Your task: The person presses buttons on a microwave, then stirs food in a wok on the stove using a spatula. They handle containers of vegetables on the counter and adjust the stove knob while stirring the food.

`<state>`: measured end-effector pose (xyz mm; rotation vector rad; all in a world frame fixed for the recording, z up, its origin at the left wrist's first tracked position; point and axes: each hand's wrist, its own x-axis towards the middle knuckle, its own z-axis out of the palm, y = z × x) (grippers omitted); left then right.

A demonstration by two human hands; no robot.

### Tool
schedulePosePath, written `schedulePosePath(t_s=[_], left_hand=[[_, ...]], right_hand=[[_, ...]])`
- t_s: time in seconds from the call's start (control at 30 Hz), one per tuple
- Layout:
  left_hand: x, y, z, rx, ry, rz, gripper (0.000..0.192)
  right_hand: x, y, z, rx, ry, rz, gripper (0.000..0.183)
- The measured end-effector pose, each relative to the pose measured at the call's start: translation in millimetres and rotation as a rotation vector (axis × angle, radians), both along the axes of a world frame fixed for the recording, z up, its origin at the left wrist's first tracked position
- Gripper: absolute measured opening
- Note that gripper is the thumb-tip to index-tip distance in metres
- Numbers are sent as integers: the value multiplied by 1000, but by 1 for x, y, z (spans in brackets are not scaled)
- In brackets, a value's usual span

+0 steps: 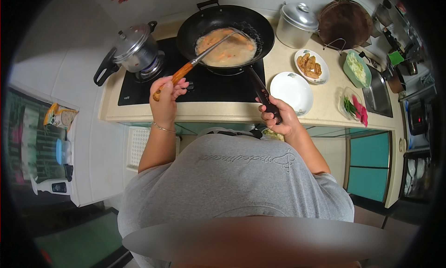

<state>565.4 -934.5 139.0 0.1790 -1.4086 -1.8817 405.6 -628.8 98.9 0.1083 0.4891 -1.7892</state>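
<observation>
My left hand (166,93) grips the wooden handle of a long metal-shafted spatula or ladle (204,54), whose head lies partly in the liquid in a black wok (188,41). My right hand (280,116) is closed around the wok's dark handle (263,93). In the wok, a pale, cloudy liquid (224,53) with orange pieces and foam at its rim covers the bottom. The wok stands over the right side of a black glass gas hob (209,90). To its right, near my right hand, is a white plate (292,93) with nothing on it.
A pressure cooker (134,46) stands on the lit left burner. On the counter to the right are a lidded metal pot (298,27), a dish of browned pieces (325,72), a green basin of chopped vegetable (367,80), a bowl with greens (343,109) and a sink (378,93).
</observation>
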Motion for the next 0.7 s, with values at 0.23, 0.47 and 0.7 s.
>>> schedulePosePath(t_s=[0.23,0.47,0.7], left_hand=[[3,5,-7,-184,-54,-70,14],[20,-5,7,-365,-52,87,17],[19,-4,4,-235,-7,42,19]], right_hand=[[1,0,1,12,4,-7,33],[4,5,0,49,87,-29,33],[7,9,1,19,73,-16,36]])
